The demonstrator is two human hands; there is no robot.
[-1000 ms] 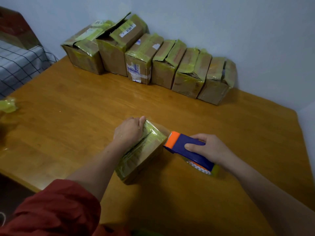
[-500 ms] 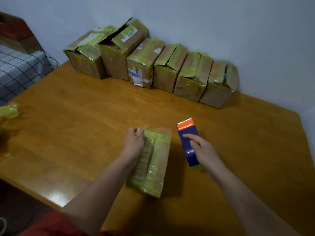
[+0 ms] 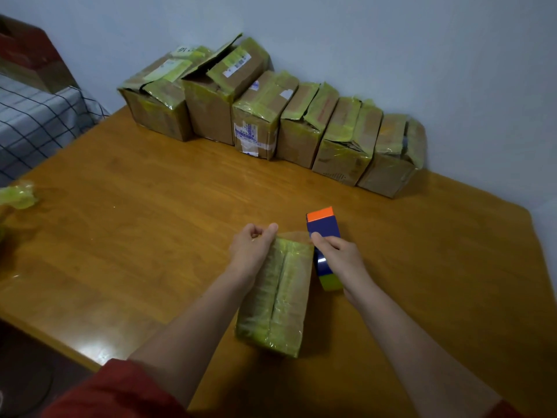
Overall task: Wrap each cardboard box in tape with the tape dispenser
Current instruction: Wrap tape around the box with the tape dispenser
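A small cardboard box (image 3: 278, 300), covered in yellow-green tape, lies lengthwise on the wooden table (image 3: 135, 224) in front of me. My left hand (image 3: 252, 247) grips its far left corner with curled fingers. My right hand (image 3: 339, 256) pinches the box's far right corner with thumb and forefinger. The blue tape dispenser (image 3: 324, 226) with an orange end stands on the table just right of the box. It is partly hidden behind my right hand, and its yellow-green roll (image 3: 330, 282) shows below my wrist.
Several taped cardboard boxes (image 3: 271, 116) stand in a row along the back wall. A crumpled wad of green tape (image 3: 18, 196) lies at the table's left edge. A checked cloth (image 3: 33, 122) covers furniture on the left. The table's near edge runs below my left arm.
The box was turned from slanted to lengthwise. My right hand set the dispenser upright on the table, then moved from its top to the box's far right corner.
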